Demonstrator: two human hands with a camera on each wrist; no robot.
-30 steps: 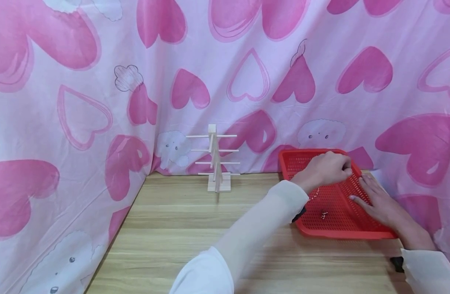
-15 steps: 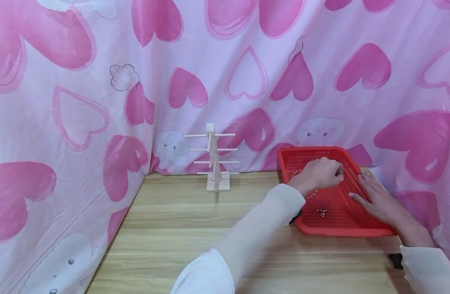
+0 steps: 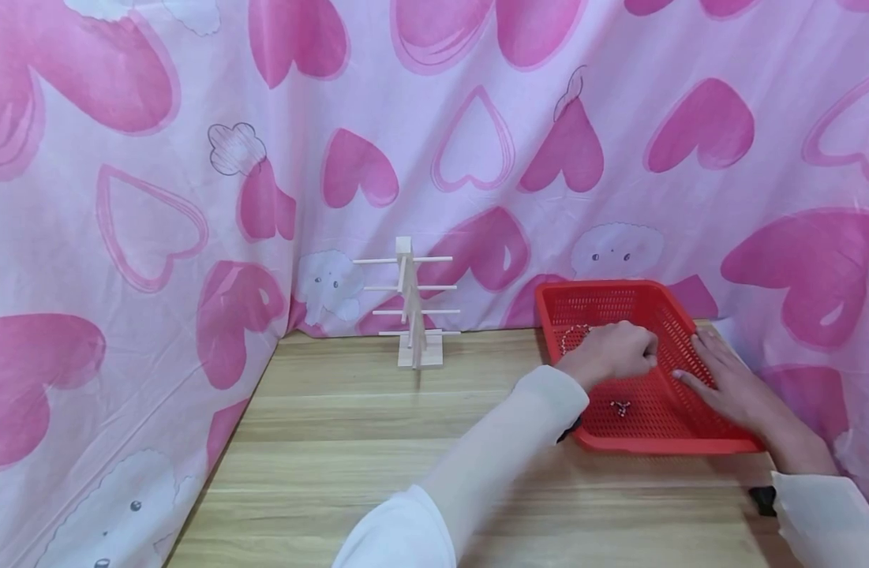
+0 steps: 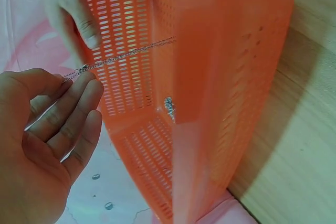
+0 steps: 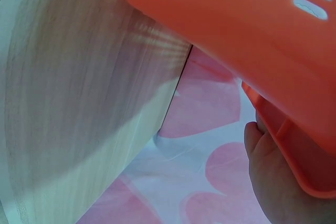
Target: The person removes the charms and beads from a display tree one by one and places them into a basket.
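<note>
In the left wrist view, my left hand (image 4: 58, 129) pinches a thin silver chain (image 4: 123, 55) between thumb and forefinger. The chain runs as a taut double strand toward the near wall of the red basket (image 4: 231, 77). Seen from the head, the left hand (image 3: 612, 351) is over the basket (image 3: 664, 446), knuckles up, hiding the pinched chain. My right hand (image 3: 732, 386) lies along the basket's right rim, fingers straight on the outside and thumb on the inner side. A small chain heap (image 3: 620, 409) lies on the basket floor; another strand (image 3: 574, 335) lies by its left wall.
A pale wooden stand (image 3: 414, 312) with several horizontal pegs rises at the back of the table (image 3: 349, 457), left of the basket. Pink heart-patterned cloth (image 3: 470, 142) hangs behind and on both sides. The basket's far edge is close to that cloth.
My left hand has come slightly down and back toward me over the basket, uncovering the strand by the left wall. The right hand keeps its place on the rim. The view has shifted a little.
</note>
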